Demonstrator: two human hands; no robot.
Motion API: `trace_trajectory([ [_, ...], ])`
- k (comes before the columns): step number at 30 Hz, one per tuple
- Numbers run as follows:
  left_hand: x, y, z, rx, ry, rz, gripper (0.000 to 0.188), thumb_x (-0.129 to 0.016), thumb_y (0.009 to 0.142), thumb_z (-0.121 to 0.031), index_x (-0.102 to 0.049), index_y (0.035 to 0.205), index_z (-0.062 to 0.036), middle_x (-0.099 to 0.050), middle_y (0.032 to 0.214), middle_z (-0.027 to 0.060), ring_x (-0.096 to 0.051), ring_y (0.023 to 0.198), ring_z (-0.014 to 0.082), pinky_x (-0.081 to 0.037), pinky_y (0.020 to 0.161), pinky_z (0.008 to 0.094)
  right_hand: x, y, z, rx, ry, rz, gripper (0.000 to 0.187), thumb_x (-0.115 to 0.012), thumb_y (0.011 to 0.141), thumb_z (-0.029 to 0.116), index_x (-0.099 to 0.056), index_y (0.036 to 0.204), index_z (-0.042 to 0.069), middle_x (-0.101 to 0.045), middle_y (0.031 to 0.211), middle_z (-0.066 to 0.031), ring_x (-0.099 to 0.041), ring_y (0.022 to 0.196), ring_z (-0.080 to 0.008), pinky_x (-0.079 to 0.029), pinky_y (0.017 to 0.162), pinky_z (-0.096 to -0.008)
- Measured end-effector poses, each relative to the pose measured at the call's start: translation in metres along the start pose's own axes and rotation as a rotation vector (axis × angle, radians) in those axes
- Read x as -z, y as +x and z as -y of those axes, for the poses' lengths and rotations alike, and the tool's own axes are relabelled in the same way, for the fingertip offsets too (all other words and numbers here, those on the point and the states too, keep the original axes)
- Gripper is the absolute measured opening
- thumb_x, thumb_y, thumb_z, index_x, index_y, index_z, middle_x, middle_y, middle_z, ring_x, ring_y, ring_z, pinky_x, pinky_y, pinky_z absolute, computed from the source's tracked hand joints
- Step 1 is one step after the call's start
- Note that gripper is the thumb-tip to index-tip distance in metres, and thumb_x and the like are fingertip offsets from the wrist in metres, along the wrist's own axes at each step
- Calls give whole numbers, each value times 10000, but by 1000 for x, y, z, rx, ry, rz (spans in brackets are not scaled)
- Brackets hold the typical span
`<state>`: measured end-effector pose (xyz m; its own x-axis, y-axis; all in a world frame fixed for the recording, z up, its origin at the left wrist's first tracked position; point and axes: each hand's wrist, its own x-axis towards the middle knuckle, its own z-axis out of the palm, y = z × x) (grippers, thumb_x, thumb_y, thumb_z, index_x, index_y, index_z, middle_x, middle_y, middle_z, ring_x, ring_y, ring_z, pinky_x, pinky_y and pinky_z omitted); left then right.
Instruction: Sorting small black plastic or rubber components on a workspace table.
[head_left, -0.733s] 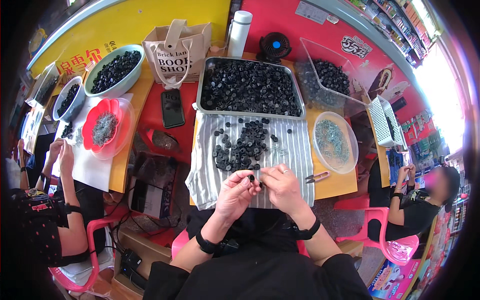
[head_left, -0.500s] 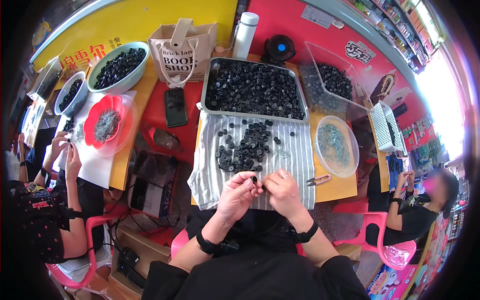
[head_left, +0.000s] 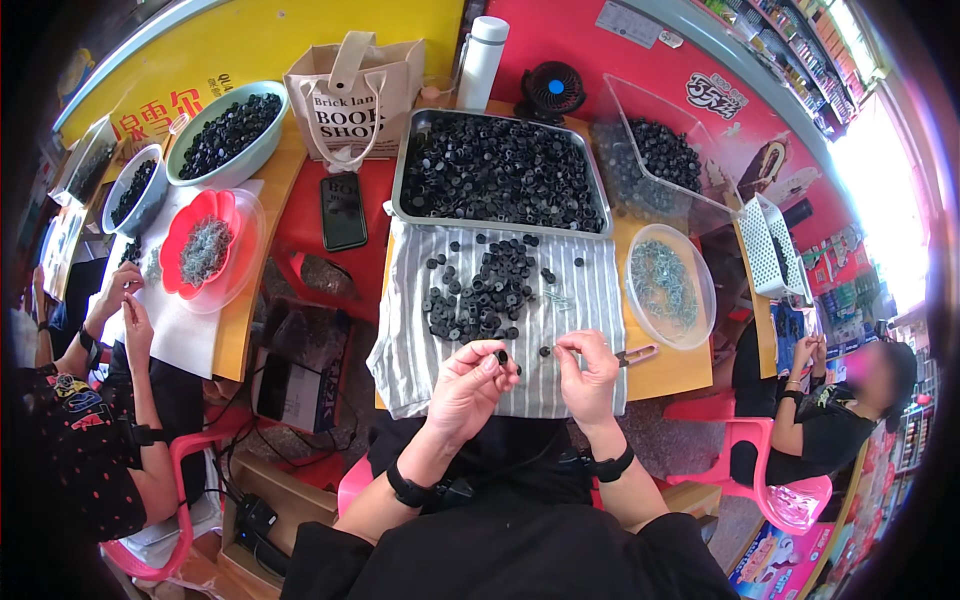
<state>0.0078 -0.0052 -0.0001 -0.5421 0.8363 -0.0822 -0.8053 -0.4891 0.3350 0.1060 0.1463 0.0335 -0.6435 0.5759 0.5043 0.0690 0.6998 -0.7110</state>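
My left hand [head_left: 463, 395] is closed in a pinch over the near edge of the striped cloth [head_left: 592, 290]. A small round black cap-like part [head_left: 501, 357] is between its thumb and fingertips. To its right, my right hand [head_left: 588, 380] has thumb and forefinger pressed together. Another small black disc [head_left: 545, 351] is just left of those fingertips; whether the hand grips it or something thin joined to it cannot be made out. Beyond both hands a loose pile of black round parts [head_left: 485, 292] lies on the cloth, beside a few thin metal pins [head_left: 560, 300].
A metal tray [head_left: 400, 200] of black parts stands behind the cloth. On the right are a round tub [head_left: 640, 325] of pins, thread snips [head_left: 637, 355] and a clear bin [head_left: 660, 165]. A phone [head_left: 344, 213] lies left. Co-workers sit on both sides.
My hands were close together and have moved apart; the right one has gone right, partly covering the snips. The black disc beside its fingertips now shows. The left still pinches its part.
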Motion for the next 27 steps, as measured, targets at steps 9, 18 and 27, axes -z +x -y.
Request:
trace_trajectory([
  [9, 2, 0, 1, 0, -36, 21, 214, -610, 931, -103, -603, 1134, -37, -670, 939, 137, -648, 842, 197, -488, 757, 287, -6, 0, -1, 155, -138, 31, 210, -647, 657, -137, -581, 770, 27, -597, 760, -94, -579, 720, -282, -459, 647, -356],
  [18, 2, 0, 1, -1, -23, 17, 213, -607, 934, -107, -601, 1136, -38, -669, 947, 129, -641, 843, 190, -483, 768, 283, -4, -4, 3, 397, -329, 217, 224, -663, 618, -123, -607, 776, 25, -619, 832, -91, -583, 756, -281, -469, 693, -368],
  [27, 2, -1, -1, -4, -20, 25, 213, -610, 935, -114, -602, 1135, -42, -668, 951, 128, -642, 849, 188, -486, 782, 289, 9, -6, -3, 19, -39, 77, 252, -722, 662, -77, -656, 894, -5, -642, 918, -116, -612, 839, -277, -488, 723, -356],
])
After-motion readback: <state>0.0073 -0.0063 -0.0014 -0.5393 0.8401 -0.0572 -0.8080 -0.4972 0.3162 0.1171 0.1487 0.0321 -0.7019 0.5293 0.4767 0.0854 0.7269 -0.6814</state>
